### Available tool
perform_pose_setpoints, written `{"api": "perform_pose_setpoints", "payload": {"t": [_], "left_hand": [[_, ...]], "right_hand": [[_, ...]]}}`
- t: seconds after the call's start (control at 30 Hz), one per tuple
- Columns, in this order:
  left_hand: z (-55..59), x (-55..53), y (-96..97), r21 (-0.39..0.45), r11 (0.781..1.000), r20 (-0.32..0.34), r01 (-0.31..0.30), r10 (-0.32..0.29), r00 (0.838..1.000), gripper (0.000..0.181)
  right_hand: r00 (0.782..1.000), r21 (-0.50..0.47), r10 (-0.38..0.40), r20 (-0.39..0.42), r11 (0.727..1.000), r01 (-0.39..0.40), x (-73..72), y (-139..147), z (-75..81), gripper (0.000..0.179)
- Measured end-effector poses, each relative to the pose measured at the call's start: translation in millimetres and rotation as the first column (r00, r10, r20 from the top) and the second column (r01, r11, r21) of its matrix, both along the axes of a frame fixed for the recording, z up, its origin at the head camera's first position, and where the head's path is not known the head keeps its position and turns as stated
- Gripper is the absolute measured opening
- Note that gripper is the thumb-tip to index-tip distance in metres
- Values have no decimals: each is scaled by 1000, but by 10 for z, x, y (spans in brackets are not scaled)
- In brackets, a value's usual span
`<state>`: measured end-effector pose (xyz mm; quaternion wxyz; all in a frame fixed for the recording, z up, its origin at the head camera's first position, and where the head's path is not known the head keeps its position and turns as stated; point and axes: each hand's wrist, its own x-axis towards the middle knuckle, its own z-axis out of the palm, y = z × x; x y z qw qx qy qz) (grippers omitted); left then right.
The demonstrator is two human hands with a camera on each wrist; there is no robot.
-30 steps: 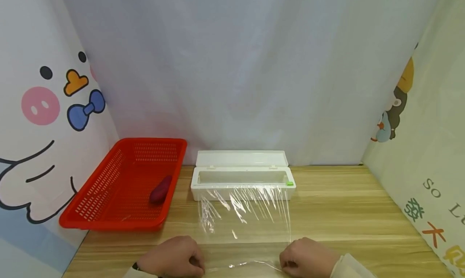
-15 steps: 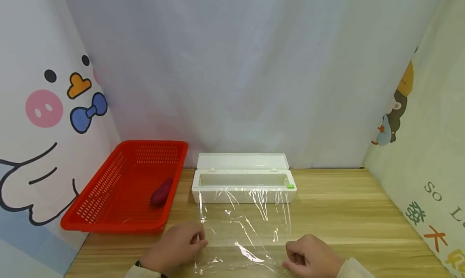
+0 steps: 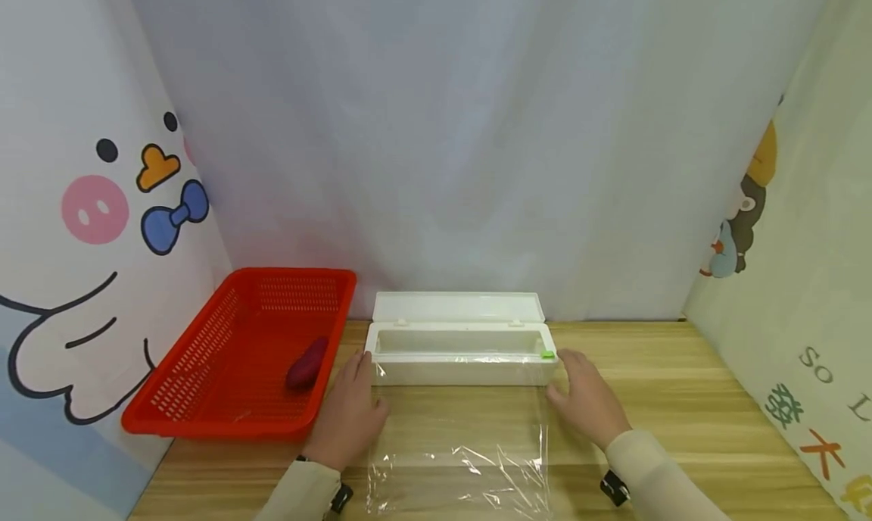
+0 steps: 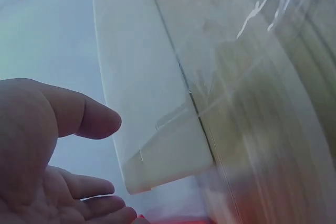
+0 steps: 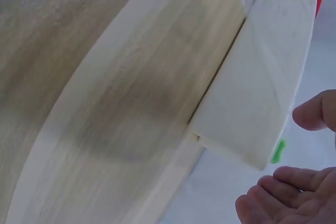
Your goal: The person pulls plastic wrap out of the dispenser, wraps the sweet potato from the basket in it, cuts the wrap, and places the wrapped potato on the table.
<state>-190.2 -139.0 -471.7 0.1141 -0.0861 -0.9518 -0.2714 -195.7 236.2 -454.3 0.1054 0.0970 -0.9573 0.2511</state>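
Box (image 3: pixel 463 374) is flanked at its ends by the left hand (image 3: pixel 346 416) and right hand (image 3: pixel 587 400), fingers left relaxed and unclosed; film (image 3: pixel 477 468) is spread from it over the surface (image 3: pixel 681 407).

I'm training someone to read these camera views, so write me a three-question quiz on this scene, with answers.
1. True or false: in the head view, the clear film extends from the white box toward the bottom of the picture.
2. The lid is: a) shut; b) swung open; c) fully detached.
3. Fill in: the green tab sits at the box end nearer the ____ hand.

Key: 1 true; 2 b; 3 right hand.
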Motion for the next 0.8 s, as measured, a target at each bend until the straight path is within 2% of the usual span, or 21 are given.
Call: {"api": "perform_pose_setpoints", "payload": {"t": [0.1, 0.2, 0.53, 0.7, 0.77, 0.8], "left_hand": [[-26, -59, -3, 1, 1000, -7, -3, 3, 1000, 68], [2, -79, 3, -10, 1000, 2, -7, 7, 1000, 64], [53, -115, -15, -27, 1000, 18, -6, 7, 1000, 61], [79, -150, -18, -6, 1000, 55, -3, 4, 998, 63], [114, -158, -14, 17, 1000, 72, 1, -2, 997, 62], [136, -162, -12, 28, 1000, 72, 2, -4, 997, 60]], "right_hand": [[999, 0, -8, 45, 1000, 8, -48, 14, -35, 57], [997, 7, -16, 70, 1000, 16, -85, 17, -40, 56], [998, -25, 15, 63, 1000, -14, -184, 46, -36, 55], [1000, -29, 17, -18, 999, -17, -199, 37, -65, 53], [993, 14, 63, -96, 998, -62, -157, 12, -97, 42], [983, 52, 112, -142, 993, -106, -124, -6, -120, 36]]}}
